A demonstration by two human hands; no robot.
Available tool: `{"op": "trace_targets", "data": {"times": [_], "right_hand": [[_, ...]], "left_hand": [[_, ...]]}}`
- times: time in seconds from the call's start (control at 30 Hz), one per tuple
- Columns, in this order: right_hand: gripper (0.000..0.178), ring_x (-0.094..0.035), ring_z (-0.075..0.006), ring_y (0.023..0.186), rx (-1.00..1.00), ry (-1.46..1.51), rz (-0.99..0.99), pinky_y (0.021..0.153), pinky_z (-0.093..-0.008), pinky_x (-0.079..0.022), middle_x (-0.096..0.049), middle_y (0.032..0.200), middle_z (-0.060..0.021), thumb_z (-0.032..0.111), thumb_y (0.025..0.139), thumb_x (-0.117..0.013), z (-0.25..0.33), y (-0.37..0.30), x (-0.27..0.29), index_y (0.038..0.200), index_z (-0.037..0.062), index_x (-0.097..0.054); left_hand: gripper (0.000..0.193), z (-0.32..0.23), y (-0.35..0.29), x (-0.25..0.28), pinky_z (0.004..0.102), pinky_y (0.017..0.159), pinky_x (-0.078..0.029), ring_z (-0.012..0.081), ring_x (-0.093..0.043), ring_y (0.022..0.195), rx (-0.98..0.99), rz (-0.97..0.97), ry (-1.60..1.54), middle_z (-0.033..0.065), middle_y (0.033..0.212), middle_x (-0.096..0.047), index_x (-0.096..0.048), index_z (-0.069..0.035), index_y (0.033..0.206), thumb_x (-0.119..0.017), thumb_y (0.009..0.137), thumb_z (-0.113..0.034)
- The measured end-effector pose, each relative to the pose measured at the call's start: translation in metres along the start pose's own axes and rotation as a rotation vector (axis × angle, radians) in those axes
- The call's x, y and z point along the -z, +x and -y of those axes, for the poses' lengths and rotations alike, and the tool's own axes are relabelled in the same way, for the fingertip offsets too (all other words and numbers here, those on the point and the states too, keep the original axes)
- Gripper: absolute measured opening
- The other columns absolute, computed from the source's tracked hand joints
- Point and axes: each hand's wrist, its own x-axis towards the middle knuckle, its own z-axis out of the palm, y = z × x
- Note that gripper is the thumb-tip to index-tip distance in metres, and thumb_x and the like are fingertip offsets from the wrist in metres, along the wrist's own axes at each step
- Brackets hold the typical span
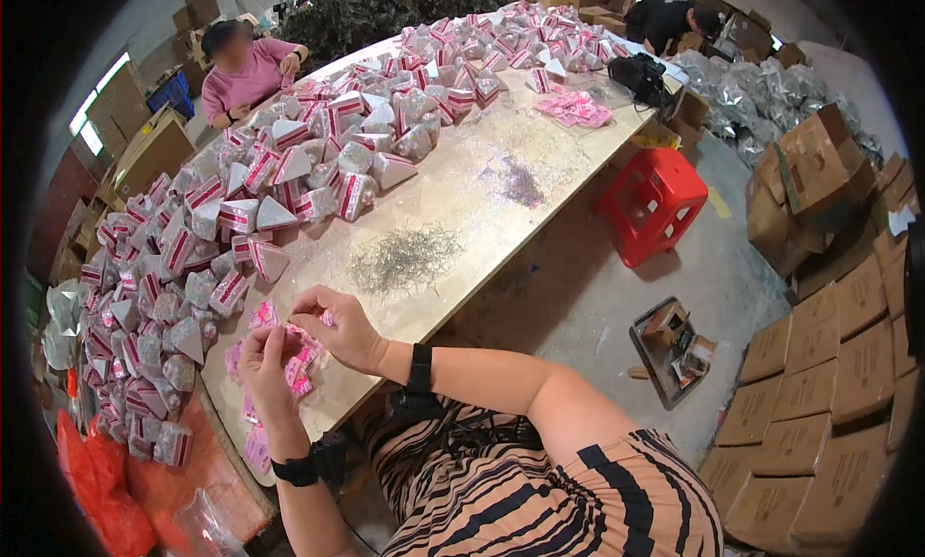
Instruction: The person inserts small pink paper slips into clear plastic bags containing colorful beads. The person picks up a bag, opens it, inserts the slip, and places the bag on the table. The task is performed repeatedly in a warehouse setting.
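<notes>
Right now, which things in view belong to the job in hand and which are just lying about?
Likely the job's:
- pink cards near left hand and right hand
- wire-like pieces
- banded packets

Likely lying about:
- red stool
- stacked cartons

Pale work table. Red plastic stool beside its right edge, on grey floor. Beyond left edge: bright window.

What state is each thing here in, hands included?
Left hand: fingers bent, thumb near fingertip
Right hand: fingers bent, close to the left
Pink cards by the hands: loose, scattered
Thin wiry pieces: heaped loose
Pink-and-white packages: filled, piled up
Red stool: upright, unoccupied
Dark floor tray: holding odds and ends
Brown cartons at right: stacked, seemingly closed
</notes>
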Motion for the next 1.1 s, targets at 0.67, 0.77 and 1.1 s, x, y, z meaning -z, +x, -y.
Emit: {"op": "trace_targets", "data": {"times": [0.67,0.77,1.1], "right_hand": [[0.010,-0.057,-0.0060,0.061,-0.289,0.304,0.091,0.053,-0.0207,-0.045,-0.062,0.074,-0.0014,0.008,0.091,-0.061,-0.021,-0.001,-0.002,0.098,0.0007,-0.062],[0.009,-0.060,-0.0092,0.057,-0.393,0.328,0.112,0.048,-0.0228,-0.046,-0.064,0.074,-0.0053,0.008,0.090,-0.061,-0.017,0.003,0.003,0.093,0.0001,-0.061],[0.009,-0.065,-0.0159,0.057,-0.612,0.521,0.358,0.048,-0.0266,-0.050,-0.066,0.072,-0.0105,0.007,0.088,-0.062,0.005,0.011,0.018,0.084,-0.0006,-0.060]], "left_hand": [[0.012,-0.001,-0.004,-0.018,0.0249,0.067,-0.052,0.0120,-0.063,0.072,-0.051,0.004,-0.004,0.0059,0.083,-0.067,-0.064,0.000,0.092,-0.060,0.094,-0.010],[0.012,-0.003,-0.005,-0.015,0.0247,0.068,-0.050,0.0110,-0.061,0.072,-0.068,-0.008,0.160,0.0031,0.082,-0.066,-0.065,0.001,0.088,-0.061,0.093,-0.009],[0.019,-0.086,-0.022,-0.011,0.0380,0.083,-0.043,0.0301,-0.054,0.097,-0.681,0.271,1.155,0.0102,0.096,-0.059,-0.066,-0.004,0.097,-0.066,0.078,-0.005]]}}
